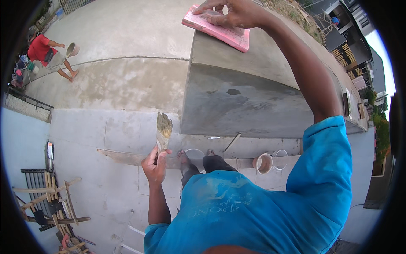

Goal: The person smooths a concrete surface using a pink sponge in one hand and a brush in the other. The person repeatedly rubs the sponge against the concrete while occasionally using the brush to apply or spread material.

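My left hand (154, 166) is closed around the handle of a paintbrush (164, 126), whose stiff, crusted bristles point up and away from me. Ahead and to the right, my right arm is stretched out, and my right hand (230, 16) grips a pink plastering float (224, 36) spattered with grey. The float lies at the far left corner of a grey cement-plastered structure (253, 112), along its upper edge. Damp, dark streaks and one darker patch (233, 92) mark the structure's near face. The brush is held apart from that face, to its left.
A long wooden plank (127, 157) runs beneath me, by my bare feet. Below right are a mortar-stained bucket (263, 163) and a pale bucket (280, 153). Far left, a person in a red shirt (40, 48) carries a bucket (72, 50). Wooden scraps (55, 199) are piled lower left.
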The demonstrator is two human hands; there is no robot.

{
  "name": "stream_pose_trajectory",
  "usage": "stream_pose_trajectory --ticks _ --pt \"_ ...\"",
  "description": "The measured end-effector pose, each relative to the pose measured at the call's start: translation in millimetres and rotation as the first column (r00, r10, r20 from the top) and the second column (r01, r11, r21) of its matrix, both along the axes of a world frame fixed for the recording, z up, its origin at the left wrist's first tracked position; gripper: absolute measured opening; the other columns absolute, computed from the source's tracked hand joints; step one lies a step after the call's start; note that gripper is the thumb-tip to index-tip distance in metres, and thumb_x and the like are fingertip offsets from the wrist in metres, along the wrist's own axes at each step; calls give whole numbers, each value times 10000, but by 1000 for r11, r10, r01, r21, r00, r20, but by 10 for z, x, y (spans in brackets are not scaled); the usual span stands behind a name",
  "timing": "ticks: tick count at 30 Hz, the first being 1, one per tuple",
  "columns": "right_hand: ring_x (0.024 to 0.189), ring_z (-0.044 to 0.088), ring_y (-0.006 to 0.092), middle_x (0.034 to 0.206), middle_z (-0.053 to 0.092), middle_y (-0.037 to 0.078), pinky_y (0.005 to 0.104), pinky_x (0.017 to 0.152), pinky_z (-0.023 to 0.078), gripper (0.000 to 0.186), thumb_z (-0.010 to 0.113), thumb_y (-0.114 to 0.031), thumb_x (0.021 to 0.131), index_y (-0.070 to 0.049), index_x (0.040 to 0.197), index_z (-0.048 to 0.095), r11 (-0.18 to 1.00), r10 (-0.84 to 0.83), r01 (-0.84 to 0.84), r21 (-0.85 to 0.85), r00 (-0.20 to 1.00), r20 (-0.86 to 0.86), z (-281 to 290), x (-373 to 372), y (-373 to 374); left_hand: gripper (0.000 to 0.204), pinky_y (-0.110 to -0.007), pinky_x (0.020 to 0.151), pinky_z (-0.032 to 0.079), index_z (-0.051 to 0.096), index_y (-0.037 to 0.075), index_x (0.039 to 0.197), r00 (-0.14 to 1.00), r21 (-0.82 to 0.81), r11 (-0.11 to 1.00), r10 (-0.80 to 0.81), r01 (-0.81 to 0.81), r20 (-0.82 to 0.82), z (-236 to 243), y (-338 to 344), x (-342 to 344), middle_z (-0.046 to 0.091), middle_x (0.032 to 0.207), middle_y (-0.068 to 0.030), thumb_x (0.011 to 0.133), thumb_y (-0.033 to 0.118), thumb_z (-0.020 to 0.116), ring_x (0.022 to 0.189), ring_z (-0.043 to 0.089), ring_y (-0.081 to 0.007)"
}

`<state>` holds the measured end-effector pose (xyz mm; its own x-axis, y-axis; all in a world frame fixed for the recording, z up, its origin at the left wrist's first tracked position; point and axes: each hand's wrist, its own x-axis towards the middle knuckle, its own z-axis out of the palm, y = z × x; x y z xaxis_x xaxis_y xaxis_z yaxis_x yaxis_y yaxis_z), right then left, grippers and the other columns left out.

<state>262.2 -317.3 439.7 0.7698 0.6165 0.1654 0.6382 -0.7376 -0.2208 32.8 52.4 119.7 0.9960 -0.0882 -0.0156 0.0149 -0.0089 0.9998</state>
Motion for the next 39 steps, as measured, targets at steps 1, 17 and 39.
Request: stream_pose_trajectory --ticks 1,17,39 --pt "1030 668 284 1142 733 124 401 879 544 365 738 -214 859 -120 1211 750 994 109 -108 -16 988 111 -140 211 -84 413 -201 539 419 620 -74 1361 999 -19 999 -28 28 15 54 -70 72 759 914 -82 1020 160 632 585 493 -22" --pt "1045 649 258 1157 638 132 342 751 581 371 775 -125 864 -37 1206 660 810 196 -148 568 980 -24 -401 -1754 386 354 -273 608 536 577 6 1212 907 -366 899 -75 242 415 950 -1041 178 744 887 -200 941 145 759 649 665 -148" --pt "815 597 143 994 693 4 305 722 504 282 736 -103 847 -158 1118 793 1000 -21 16 -27 983 -181 -246 -493 365 315 -286 811 544 555 -69 1200 991 -310 950 6 -48 -136 -84 -29 -271 754 996 -192 982 97 710 923 715 -175"
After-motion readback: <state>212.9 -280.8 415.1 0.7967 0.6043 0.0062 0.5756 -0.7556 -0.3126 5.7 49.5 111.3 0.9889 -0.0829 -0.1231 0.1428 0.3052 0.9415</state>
